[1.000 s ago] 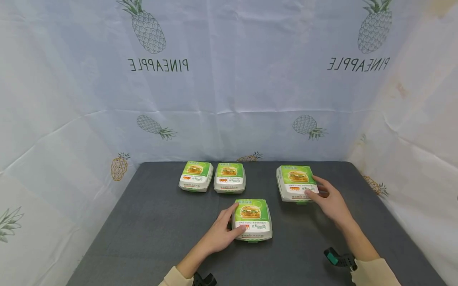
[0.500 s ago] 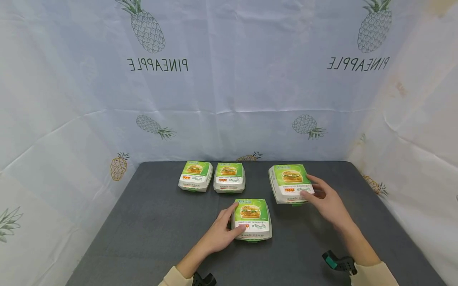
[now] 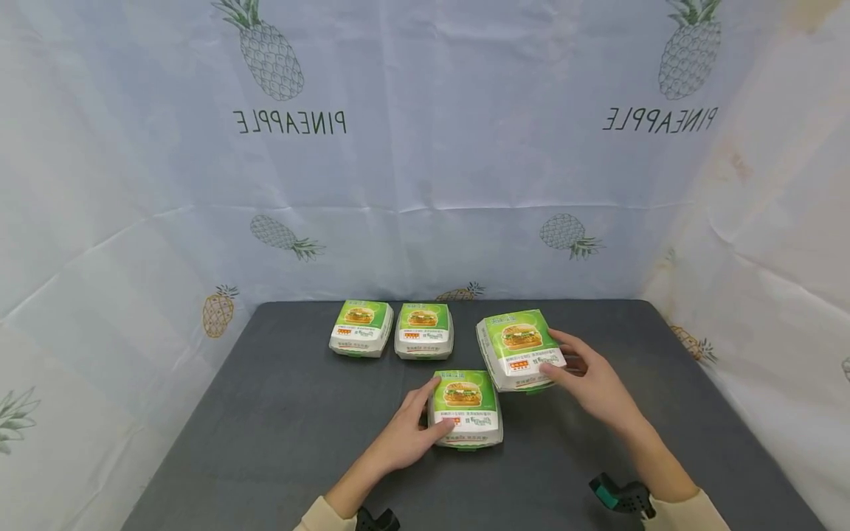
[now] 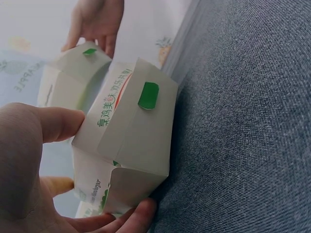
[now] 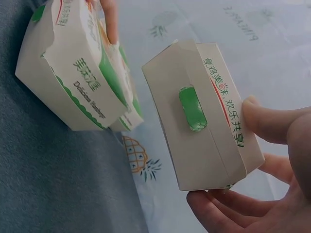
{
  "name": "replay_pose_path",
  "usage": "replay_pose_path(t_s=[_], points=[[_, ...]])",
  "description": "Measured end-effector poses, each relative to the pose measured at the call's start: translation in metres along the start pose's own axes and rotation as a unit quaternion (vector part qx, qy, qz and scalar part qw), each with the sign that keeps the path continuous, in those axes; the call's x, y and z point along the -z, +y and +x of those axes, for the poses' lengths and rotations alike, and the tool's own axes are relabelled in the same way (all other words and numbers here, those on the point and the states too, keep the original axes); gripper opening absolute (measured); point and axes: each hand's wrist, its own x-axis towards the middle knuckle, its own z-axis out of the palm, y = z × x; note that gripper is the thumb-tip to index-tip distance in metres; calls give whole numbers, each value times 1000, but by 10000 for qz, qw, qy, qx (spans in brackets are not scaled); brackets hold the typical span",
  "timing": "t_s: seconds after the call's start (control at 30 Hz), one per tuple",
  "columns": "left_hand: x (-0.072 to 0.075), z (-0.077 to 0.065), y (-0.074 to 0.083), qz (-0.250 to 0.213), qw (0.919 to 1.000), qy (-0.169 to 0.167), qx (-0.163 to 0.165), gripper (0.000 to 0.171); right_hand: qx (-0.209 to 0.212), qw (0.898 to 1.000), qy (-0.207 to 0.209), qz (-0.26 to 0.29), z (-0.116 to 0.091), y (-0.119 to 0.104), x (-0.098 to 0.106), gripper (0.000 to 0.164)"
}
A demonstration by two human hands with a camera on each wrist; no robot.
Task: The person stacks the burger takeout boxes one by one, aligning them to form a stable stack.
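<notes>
My left hand (image 3: 403, 436) grips the left side of a green-and-white paper burger box (image 3: 466, 407) on the dark table, thumb at its front edge. In the left wrist view, fingers reach under the side of this burger box (image 4: 138, 126). Its green tab faces the near side. My right hand (image 3: 594, 382) holds a second burger box (image 3: 521, 348) by its right side. This one hangs above the table, slightly turned, its near left corner overlapping the first box's far right corner in the head view. The right wrist view shows fingers below the raised box (image 5: 194, 141) and the thumb on its lid.
Two more burger boxes stand side by side at the back, a left one (image 3: 361, 329) and a right one (image 3: 423, 332). The dark table (image 3: 279, 428) ends at a white cloth backdrop (image 3: 465, 169) printed with pineapples, which also hangs along both sides.
My right hand has carried its burger box left and a little toward me, up to the far right corner of the nearer box. The left hand stays in place on its box.
</notes>
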Motion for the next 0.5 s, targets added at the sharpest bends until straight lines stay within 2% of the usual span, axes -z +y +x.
replay_pose_path(t_s=[0.5], points=[[-1, 0, 0, 54, 10000, -31, 32, 78, 12, 9996, -243, 170, -6, 7, -32, 70]])
